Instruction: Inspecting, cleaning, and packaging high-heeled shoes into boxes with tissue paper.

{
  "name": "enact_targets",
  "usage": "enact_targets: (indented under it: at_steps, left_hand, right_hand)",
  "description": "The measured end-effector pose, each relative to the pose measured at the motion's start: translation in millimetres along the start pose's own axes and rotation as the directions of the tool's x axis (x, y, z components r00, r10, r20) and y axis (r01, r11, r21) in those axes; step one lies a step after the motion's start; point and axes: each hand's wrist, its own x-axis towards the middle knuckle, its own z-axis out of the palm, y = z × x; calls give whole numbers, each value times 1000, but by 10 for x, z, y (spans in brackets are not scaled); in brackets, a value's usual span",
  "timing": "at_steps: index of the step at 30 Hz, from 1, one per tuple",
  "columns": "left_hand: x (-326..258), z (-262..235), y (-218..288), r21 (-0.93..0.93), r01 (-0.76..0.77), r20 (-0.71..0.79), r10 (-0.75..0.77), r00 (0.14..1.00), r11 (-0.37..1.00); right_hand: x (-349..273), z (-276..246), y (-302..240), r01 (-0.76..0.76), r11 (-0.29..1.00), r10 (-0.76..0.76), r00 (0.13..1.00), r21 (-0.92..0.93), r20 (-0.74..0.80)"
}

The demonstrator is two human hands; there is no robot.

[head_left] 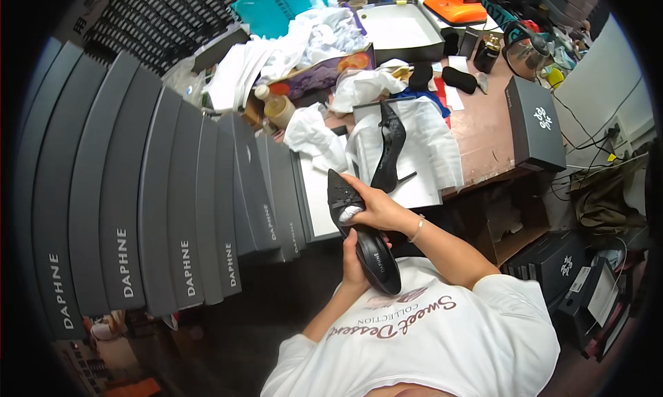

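One black shoe [388, 267] held close in front of the white shirt [442, 335], toe angled away toward the counter [492, 148]. Left hand [354, 264] clamped round its side, nearer the heel end. Right hand [380, 209] clamped on the toe end, thumb near white stuffing [350, 212] in the opening; can't quite tell if they touch. Second black shoe [393, 145], high-heeled, lies on white tissue paper [435, 138] beyond the right hand. Dark grey boxes [162, 204] stacked at left; another grey box [532, 131] on the counter's right side.
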Motion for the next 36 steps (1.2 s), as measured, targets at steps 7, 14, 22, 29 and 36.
enact_targets:
  at_steps: [7, 14, 22, 29, 36]
  left_hand:
    - [692, 568, 377, 315, -552, 238, 499, 833, 772]
    - [1782, 726, 487, 883, -451, 429, 165, 888, 128]
    - [2347, 306, -45, 939, -270, 321, 267, 908, -211]
    - [1243, 662, 519, 640, -417, 381, 205, 902, 645]
    - [233, 326, 498, 16, 87, 361, -87, 928, 996]
  right_hand:
    - [-574, -402, -100, 111, 951, -161, 974, -290, -158]
    - [-1191, -1304, 437, 68, 719, 205, 930, 692, -304]
    - [-1445, -1453, 531, 284, 577, 111, 901, 766, -418]
    - [-1380, -1401, 359, 173, 637, 118, 941, 751, -317]
    - [-981, -554, 343, -79, 316, 91, 994, 945, 52]
